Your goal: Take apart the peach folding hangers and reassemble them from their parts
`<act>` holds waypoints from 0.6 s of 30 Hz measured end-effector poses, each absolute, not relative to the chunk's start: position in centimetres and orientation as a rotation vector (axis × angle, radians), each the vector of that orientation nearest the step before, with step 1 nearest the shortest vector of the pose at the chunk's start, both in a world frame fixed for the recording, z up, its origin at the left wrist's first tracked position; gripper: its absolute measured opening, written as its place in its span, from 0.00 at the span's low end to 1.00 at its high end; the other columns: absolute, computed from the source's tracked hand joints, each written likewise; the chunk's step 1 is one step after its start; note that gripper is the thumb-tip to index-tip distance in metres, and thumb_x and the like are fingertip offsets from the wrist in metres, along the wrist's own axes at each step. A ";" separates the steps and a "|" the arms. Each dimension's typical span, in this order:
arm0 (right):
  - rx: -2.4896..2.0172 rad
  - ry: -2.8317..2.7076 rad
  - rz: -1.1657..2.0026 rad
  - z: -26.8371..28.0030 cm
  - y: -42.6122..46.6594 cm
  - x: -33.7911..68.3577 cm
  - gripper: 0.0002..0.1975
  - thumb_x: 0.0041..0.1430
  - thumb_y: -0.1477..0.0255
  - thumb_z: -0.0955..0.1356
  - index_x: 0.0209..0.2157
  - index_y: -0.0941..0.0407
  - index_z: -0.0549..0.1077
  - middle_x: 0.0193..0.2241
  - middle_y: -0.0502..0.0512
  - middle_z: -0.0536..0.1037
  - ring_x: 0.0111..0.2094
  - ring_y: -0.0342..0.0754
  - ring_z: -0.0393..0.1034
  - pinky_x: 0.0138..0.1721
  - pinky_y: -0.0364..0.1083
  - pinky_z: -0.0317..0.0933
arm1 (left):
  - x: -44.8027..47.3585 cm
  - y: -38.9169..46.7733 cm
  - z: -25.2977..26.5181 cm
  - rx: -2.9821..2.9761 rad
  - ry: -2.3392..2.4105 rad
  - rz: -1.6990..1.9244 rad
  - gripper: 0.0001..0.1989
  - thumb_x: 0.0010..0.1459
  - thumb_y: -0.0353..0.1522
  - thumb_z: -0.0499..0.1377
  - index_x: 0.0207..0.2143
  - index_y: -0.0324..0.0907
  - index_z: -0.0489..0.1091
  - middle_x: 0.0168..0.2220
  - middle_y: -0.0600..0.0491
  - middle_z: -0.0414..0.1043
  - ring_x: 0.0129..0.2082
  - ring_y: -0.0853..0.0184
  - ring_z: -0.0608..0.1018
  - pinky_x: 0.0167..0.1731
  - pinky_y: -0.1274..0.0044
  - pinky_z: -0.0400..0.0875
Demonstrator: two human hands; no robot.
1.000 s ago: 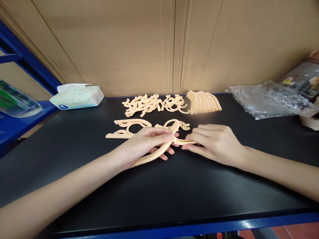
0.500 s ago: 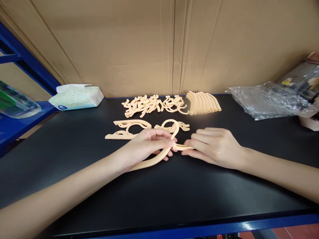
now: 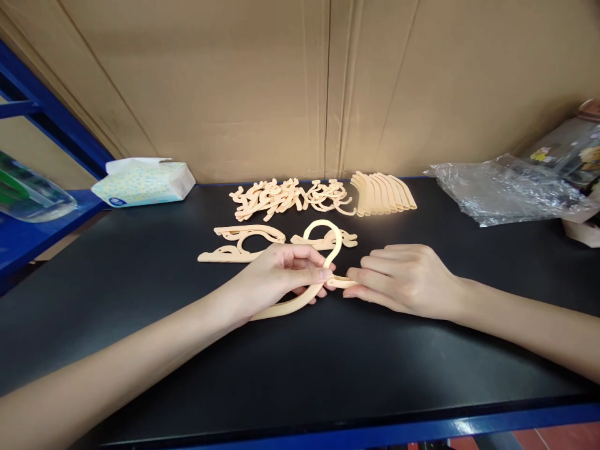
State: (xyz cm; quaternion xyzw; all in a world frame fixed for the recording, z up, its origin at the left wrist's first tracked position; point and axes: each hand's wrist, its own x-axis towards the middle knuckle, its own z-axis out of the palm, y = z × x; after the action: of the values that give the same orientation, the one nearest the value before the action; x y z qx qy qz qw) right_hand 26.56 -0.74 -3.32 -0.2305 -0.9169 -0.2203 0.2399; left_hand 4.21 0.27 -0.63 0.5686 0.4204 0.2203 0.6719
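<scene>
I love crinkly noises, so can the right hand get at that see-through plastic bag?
Probably yes, but it's busy: the right hand is holding a cream-coloured piece. Nothing seems to block the way to the plastic bag, farther back to its right.

Even, fairly bright light falls from above, paling the upper sides of the left hand (image 3: 276,275) and right hand (image 3: 400,278) and the held hanger (image 3: 324,224). Shadows beneath the hands sink into the black bench (image 3: 300,387), which carries a soft grey sheen nearer the viewer. Beyond the hands, a warm glow spills around the strips (image 3: 384,194); right of these, the bag (image 3: 510,187) glitters with small glare spots. The cardboard (image 3: 225,81) looks matte. Wide-angle stretching pulls the forearms long and skews the bottle (image 3: 32,190), far left of the hands. Fine detail is smoothed, leaving the pack's (image 3: 145,181) print unreadable.
</scene>
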 end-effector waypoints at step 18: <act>-0.722 -2.540 -0.548 -3.4 -1.3 26.4 0.21 0.66 0.63 0.62 0.20 0.56 0.69 0.14 0.44 0.67 0.16 0.39 0.57 0.21 0.44 0.46 | 3.7 0.2 -1.2 1.669 1.012 0.465 0.10 0.61 0.36 0.59 0.33 0.40 0.78 0.25 0.56 0.79 0.28 0.72 0.80 0.31 0.85 0.70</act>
State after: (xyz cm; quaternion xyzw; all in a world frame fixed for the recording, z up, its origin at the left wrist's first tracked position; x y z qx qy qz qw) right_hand 26.41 -1.27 -3.43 -0.2611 -0.9187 -0.1982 0.2205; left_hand 3.74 0.17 -1.18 0.7014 0.4253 0.1956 0.5375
